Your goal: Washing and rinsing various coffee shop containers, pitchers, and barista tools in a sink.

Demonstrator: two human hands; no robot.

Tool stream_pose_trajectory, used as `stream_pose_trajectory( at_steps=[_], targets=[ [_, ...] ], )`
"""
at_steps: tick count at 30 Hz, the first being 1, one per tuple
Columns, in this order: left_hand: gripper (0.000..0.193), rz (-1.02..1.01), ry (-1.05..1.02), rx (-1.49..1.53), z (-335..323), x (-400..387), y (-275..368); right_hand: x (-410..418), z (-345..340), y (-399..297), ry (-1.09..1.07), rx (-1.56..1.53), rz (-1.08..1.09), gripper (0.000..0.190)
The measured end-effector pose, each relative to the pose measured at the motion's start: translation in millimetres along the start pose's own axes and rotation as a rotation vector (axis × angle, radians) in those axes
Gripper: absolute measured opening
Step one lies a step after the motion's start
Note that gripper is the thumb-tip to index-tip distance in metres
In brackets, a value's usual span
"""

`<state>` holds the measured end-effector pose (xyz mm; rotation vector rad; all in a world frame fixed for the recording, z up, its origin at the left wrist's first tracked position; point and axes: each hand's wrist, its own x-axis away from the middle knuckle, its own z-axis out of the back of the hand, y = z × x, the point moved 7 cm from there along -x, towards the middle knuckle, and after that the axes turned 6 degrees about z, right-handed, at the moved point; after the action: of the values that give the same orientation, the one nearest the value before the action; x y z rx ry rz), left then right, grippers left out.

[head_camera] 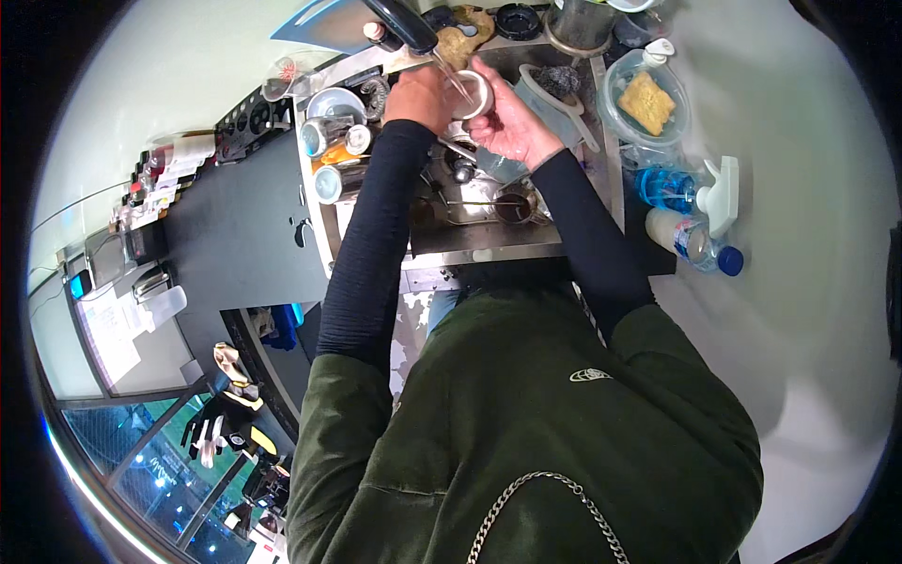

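Both hands are at a small white cup (483,107) above the sink. My right hand (513,118) grips its right side between thumb and fingers. My left hand (417,97) is around the cup's left side; its fingertips are partly hidden. Water (451,74) runs from a black faucet (405,27) onto the cup. Below the hands, the metal sink (486,252) holds a dark cup (513,209), a round-ended metal utensil (462,171) and other wet ware, partly hidden. A translucent plastic container (546,116) with a dark scouring pad (557,81) is beside my right hand.
Left of the sink stand jars (330,185) and a bowl (337,104). On the right are a tub with a yellow sponge (647,103), a blue spray bottle (666,189) and a plastic bottle (694,243). A blue cutting board (317,28) leans behind; a dark counter (239,233) extends left.
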<state>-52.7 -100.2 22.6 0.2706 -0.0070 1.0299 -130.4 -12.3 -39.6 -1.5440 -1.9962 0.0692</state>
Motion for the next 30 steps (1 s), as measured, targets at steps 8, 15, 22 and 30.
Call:
stream_pose_trajectory(
  at_steps=[8,15,22,30],
  targets=[
    [0.031,-0.325,0.409,0.301,21,63,47,-6,4,14,0.05,-0.319,0.114,0.04],
    [0.031,-0.159,0.019,0.585,31,42,37,11,-21,-18,-0.138,-0.214,0.348,0.031],
    [0.026,-0.166,0.059,1.212,33,42,35,30,-31,-51,-0.149,0.304,0.587,0.04],
    [0.035,0.397,-0.385,1.633,-13,57,2,55,-27,-53,0.042,1.173,0.898,0.059]
  ],
)
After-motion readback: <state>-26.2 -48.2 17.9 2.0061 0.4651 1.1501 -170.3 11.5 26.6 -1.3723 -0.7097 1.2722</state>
